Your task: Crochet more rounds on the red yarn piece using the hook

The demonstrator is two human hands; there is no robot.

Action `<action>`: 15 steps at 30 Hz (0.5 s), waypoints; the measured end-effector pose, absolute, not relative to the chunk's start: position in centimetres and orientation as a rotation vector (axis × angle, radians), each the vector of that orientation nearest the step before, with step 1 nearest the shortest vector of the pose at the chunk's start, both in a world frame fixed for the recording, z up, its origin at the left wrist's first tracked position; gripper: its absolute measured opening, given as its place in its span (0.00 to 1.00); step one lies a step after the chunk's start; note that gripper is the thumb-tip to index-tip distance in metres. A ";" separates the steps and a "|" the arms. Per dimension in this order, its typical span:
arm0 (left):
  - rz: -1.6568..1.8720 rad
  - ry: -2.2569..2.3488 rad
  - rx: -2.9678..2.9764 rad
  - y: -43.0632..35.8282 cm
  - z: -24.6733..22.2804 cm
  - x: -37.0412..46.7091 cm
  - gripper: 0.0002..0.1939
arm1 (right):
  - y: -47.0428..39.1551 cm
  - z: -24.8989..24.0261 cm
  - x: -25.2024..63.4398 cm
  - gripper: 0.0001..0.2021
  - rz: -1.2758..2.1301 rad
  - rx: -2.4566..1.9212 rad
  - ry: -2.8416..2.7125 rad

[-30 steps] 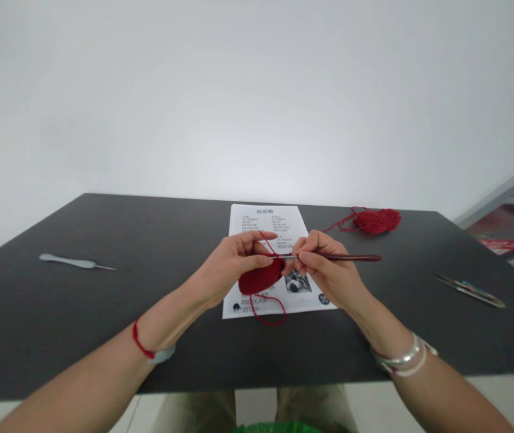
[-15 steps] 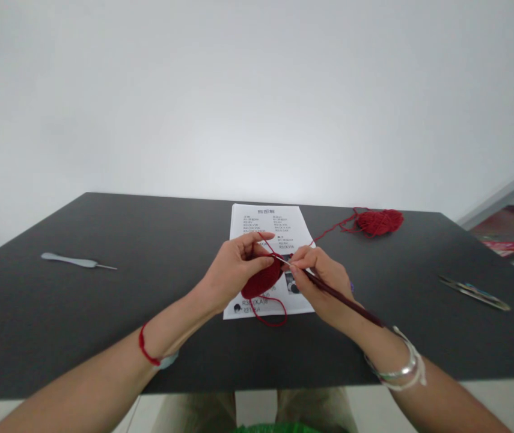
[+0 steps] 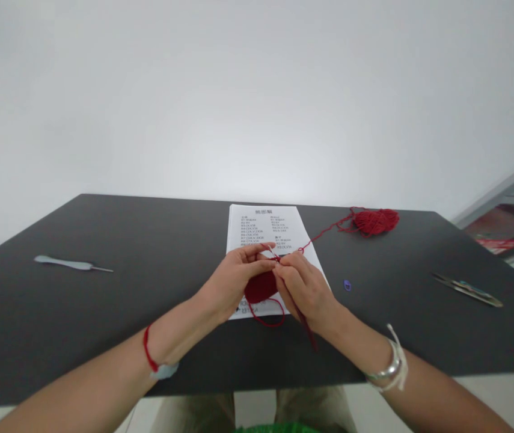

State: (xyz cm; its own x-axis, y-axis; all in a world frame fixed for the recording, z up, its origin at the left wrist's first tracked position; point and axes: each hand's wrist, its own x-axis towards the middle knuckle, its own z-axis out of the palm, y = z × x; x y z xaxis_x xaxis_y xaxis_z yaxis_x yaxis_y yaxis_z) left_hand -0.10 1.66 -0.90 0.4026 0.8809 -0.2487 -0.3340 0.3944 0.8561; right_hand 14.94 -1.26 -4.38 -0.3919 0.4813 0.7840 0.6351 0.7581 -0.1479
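Note:
A dark red crocheted piece point(image 3: 260, 287) is pinched between the thumb and fingers of my left hand point(image 3: 232, 273), above the printed sheets point(image 3: 263, 228). Red yarn passes over my left index finger. My right hand point(image 3: 307, 290) is closed around a dark red crochet hook point(image 3: 305, 329), its handle slanting down toward me. The hook's tip meets the top edge of the piece, partly hidden by fingers. A loose loop of yarn point(image 3: 271, 325) hangs below the piece. From the hands, a strand runs to a red yarn ball point(image 3: 376, 221) at the back right.
On the dark table point(image 3: 157, 234), a grey-handled hook point(image 3: 65, 263) lies at the left. Small scissors or snips point(image 3: 468, 290) lie at the right. A small purple stitch marker point(image 3: 347, 285) rests right of my right hand. A white wall stands behind.
My right hand has turned and moved closer to my left, and the hook's handle now points more steeply downward. The purple marker has come into fuller view. The whole view has shifted slightly.

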 end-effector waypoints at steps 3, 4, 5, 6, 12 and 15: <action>0.991 0.841 0.983 1.6 -0.9 -0.1 0.23 | -1.5 -4.4 14.4 0.07 0.149 -0.886 -1.814; 1.015 0.854 1.038 1.7 -0.9 -0.2 0.23 | -1.4 -4.3 14.4 0.06 0.339 -0.886 -1.693; 1.038 0.868 1.087 1.7 -0.8 -0.4 0.23 | -1.4 -4.1 14.4 0.05 0.537 -0.869 -1.559; 1.059 0.879 1.128 1.8 -0.8 -0.5 0.23 | -1.2 -3.9 14.4 0.05 0.731 -0.842 -1.428; 1.070 0.915 1.328 2.1 -0.6 -1.2 0.19 | -0.7 -2.8 14.8 0.08 1.190 -0.752 -1.094; 1.066 0.923 1.369 2.2 -0.5 -1.4 0.19 | -1.1 -2.9 15.3 0.05 0.936 -0.849 -1.355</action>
State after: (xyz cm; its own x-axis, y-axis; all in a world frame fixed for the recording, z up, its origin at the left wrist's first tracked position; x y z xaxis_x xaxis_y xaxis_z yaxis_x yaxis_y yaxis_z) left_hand -1.37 2.22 -0.50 0.2877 0.9535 0.0892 -0.0479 -0.0787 0.9957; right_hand 15.31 -1.11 -2.92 -0.0100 0.9136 0.4066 -0.0571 0.4054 -0.9124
